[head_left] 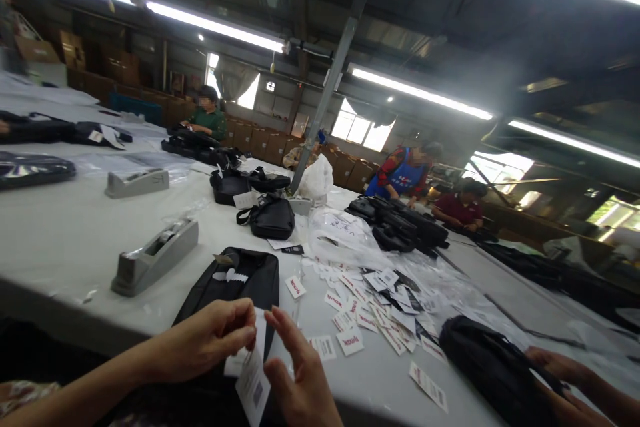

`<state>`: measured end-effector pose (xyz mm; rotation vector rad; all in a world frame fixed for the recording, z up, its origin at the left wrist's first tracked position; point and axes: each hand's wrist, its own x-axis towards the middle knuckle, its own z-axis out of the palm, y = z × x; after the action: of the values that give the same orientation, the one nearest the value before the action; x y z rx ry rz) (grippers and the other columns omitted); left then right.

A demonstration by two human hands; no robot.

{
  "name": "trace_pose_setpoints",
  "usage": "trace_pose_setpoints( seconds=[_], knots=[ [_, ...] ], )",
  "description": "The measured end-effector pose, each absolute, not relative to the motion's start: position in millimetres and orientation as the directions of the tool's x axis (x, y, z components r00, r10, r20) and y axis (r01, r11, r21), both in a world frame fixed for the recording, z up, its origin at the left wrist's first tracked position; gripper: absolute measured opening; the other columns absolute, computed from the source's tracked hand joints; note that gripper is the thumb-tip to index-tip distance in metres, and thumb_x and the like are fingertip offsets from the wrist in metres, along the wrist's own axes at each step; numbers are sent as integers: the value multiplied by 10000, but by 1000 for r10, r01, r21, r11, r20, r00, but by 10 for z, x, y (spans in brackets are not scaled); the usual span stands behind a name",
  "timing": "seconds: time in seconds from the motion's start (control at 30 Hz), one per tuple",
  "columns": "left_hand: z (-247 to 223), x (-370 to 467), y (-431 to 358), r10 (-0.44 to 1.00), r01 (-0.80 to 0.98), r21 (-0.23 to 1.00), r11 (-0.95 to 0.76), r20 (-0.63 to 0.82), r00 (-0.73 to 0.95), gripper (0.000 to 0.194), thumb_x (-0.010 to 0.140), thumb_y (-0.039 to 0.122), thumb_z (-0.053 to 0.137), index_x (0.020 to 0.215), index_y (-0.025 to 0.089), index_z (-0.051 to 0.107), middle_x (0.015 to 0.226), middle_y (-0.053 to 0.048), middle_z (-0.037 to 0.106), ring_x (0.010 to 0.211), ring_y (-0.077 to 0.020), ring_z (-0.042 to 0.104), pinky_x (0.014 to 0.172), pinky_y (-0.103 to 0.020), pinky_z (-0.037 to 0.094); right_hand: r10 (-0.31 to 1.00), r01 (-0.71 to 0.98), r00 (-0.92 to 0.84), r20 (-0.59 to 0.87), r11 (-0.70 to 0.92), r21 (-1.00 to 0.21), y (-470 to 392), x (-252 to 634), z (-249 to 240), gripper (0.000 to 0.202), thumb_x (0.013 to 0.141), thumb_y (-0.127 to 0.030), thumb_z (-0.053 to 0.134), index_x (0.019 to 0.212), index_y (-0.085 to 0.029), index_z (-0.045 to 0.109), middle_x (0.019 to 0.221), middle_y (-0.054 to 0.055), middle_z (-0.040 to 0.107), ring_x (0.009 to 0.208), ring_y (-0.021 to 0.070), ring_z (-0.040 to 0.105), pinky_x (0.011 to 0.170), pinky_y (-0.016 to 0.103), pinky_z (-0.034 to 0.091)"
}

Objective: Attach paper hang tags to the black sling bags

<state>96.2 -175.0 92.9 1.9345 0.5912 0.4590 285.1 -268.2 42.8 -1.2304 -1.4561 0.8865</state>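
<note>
My left hand (213,339) is closed in a pinch at the upper part of a white paper tag (254,383) with a printed square code. My right hand (300,373) is just right of the tag, thumb and fingers apart, with nothing visible between them. Behind and below both hands lies a black bag (250,273) on the table, with a white strip on its top. My wrists partly cover the bag. To the right spreads a loose pile of printed tags (370,310), some with red lettering.
Two grey tape dispensers (159,257) stand at left. Black pouches (273,217) and a clear plastic bag (343,233) lie farther back. At right, another person's hands (563,370) hold a black bag (493,360). Several people work around the white table (65,240); a metal post (327,93) rises behind the pouches.
</note>
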Motion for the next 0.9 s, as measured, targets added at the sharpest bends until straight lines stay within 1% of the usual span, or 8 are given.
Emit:
trace_pose_setpoints(
  seconds=[0.1, 0.2, 0.33, 0.5, 0.6, 0.7, 0.77, 0.9],
  knots=[
    [924, 977, -1729, 621, 180, 913, -367, 96, 778, 239, 889, 396, 434, 794, 184, 492, 706, 33, 515, 632, -109, 453, 580, -211, 368, 990, -10, 17, 142, 142, -990, -2500, 2612, 460, 467, 782, -442, 634, 1173, -194, 573, 851, 60, 696, 788, 188, 656, 740, 298, 508],
    [830, 929, -1696, 683, 174, 933, -314, 95, 725, 230, 891, 386, 423, 772, 191, 451, 682, 36, 531, 606, -106, 466, 552, -207, 364, 990, -22, 130, 47, 50, -999, -2376, 2484, 363, 335, 757, -468, 637, 841, -144, 660, 504, -21, 549, 420, 91, 471, 442, 201, 381],
    [595, 844, -1602, 685, 164, 958, -235, 43, 728, 227, 887, 391, 429, 788, 188, 456, 710, 27, 564, 632, -111, 496, 571, -209, 381, 980, 355, 156, 121, 59, -933, -2332, 2565, 282, 251, 795, -381, 571, 725, -161, 670, 564, 5, 580, 490, 104, 484, 476, 205, 356],
    [501, 798, -1021, 788, 128, 952, -280, 151, 597, 297, 861, 448, 458, 850, 165, 547, 761, 1, 571, 699, -133, 506, 620, -227, 389, 984, 823, 56, 167, 50, -566, -2213, 2890, 257, 204, 758, -188, 472, 638, -185, 637, 707, 62, 638, 663, 173, 591, 618, 252, 402],
    [535, 861, -482, 868, 118, 942, -314, 234, 439, 299, 843, 447, 474, 911, 167, 553, 805, -14, 591, 736, -149, 537, 656, -239, 407, 979, 769, 61, 193, 77, -634, -2024, 2961, 235, 188, 782, -229, 452, 659, -186, 588, 775, 73, 647, 721, 182, 616, 679, 265, 431],
    [447, 1001, -61, 900, 228, 916, -329, 231, 370, 264, 821, 408, 475, 891, 167, 556, 818, -28, 614, 746, -160, 562, 681, -251, 417, 997, 500, 49, 57, 25, -866, -1795, 2870, 187, 216, 827, -350, 436, 729, -188, 539, 609, 16, 611, 524, 143, 574, 525, 229, 421],
    [297, 1085, 97, 910, 293, 902, -318, 204, 361, 248, 787, 399, 501, 850, 168, 565, 803, -32, 627, 738, -168, 573, 681, -258, 415, 1000, 500, 27, 13, -2, -866, -1669, 2830, 148, 208, 828, -337, 434, 723, -186, 532, 557, 1, 588, 460, 130, 537, 459, 214, 376],
    [-66, 1105, 228, 888, 340, 891, -300, 130, 441, 195, 686, 320, 574, 800, 164, 606, 680, -10, 623, 651, -174, 575, 616, -254, 401, 987, 941, 116, 107, -75, -329, -1538, 3020, 158, 161, 749, -120, 492, 674, -192, 615, 656, 73, 667, 626, 199, 628, 545, 251, 377]
  ],
)
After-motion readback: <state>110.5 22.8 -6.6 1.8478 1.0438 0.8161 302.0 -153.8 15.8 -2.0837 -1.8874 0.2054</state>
